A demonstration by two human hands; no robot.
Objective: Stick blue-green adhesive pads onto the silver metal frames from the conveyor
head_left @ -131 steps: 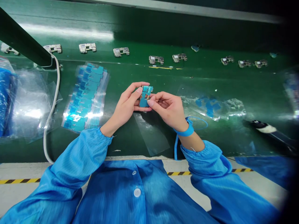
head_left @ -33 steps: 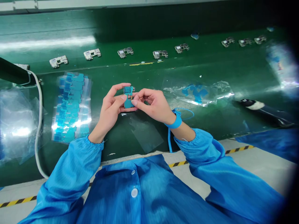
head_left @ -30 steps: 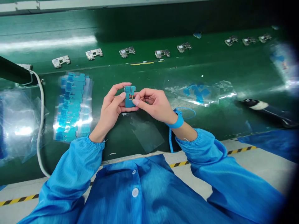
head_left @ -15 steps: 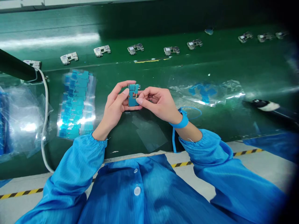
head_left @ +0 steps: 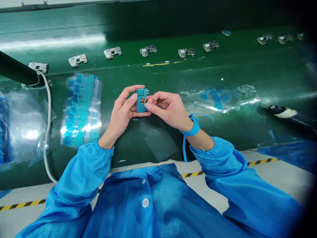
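Observation:
A small circuit board [head_left: 141, 105] with a blue surface stands upright between my hands at the middle of the view. My left hand [head_left: 123, 107] grips it by its left side, thumb on the near face and fingers along the top and bottom edges. My right hand [head_left: 168, 109], with a blue band [head_left: 192, 129] round the wrist, pinches the board's lower right edge between thumb and fingers. To the left lies a clear sheet of blue film pieces [head_left: 80, 109]. A clear sheet [head_left: 159, 140] rests on the table below my hands.
Several metal-coloured boards, one of them a board [head_left: 148, 50] behind my hands, lie in a row on the green belt [head_left: 94, 61]. A grey cable [head_left: 48, 132] and plastic bags [head_left: 24, 129] are at left. Crumpled film [head_left: 215, 97] and a black-and-white object [head_left: 282, 111] sit at right.
The row of boards on the belt has shifted a little to the right. Both hands keep almost the same place around the blue board.

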